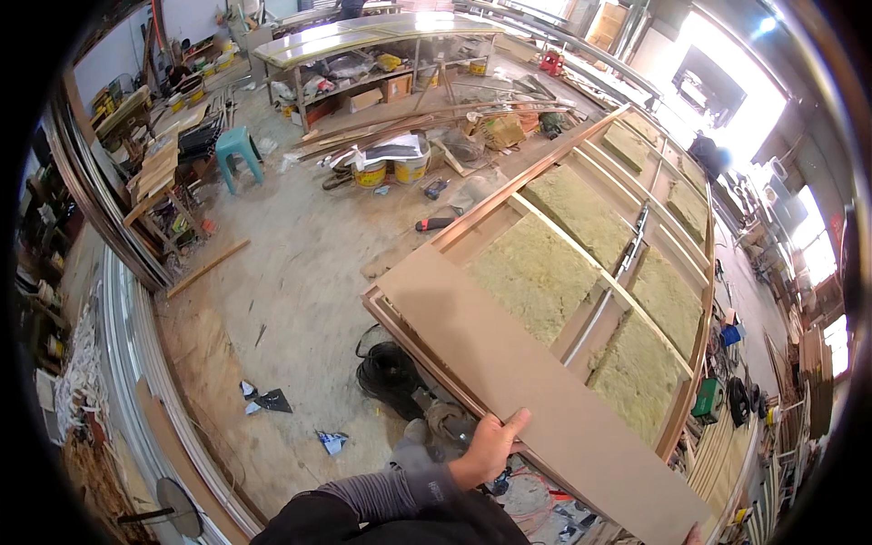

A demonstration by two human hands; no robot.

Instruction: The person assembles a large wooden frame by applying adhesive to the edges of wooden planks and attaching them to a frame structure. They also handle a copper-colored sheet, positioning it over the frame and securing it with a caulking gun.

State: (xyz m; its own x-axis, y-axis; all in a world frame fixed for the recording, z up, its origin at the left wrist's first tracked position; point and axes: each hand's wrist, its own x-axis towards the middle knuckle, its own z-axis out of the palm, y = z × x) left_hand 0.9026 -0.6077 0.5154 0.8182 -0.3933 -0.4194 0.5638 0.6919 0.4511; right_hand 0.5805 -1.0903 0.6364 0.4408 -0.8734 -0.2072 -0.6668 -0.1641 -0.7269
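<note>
A flat brown board (545, 391) lies across the near end of a long wooden frame (509, 195). My left hand (490, 450) grips the board's near edge, thumb on top and fingers underneath. At the bottom right, only a finger or thumb of my right hand (695, 534) shows, pressed on the same board near its right end; the rest of that hand is out of the picture. Yellowish insulation slabs (536, 268) fill the frame's bays between pale wooden battens. A metal rod assembly (629, 250) runs lengthwise down the frame's middle.
A tool with a red-and-black handle (434, 223) and a drill (436, 189) lie beside the frame. Black coiled material (391, 371) sits by my legs. Further off are yellow buckets (411, 169), a teal stool (238, 159) and a long workbench (363, 41). Metal profiles (136, 336) line the left.
</note>
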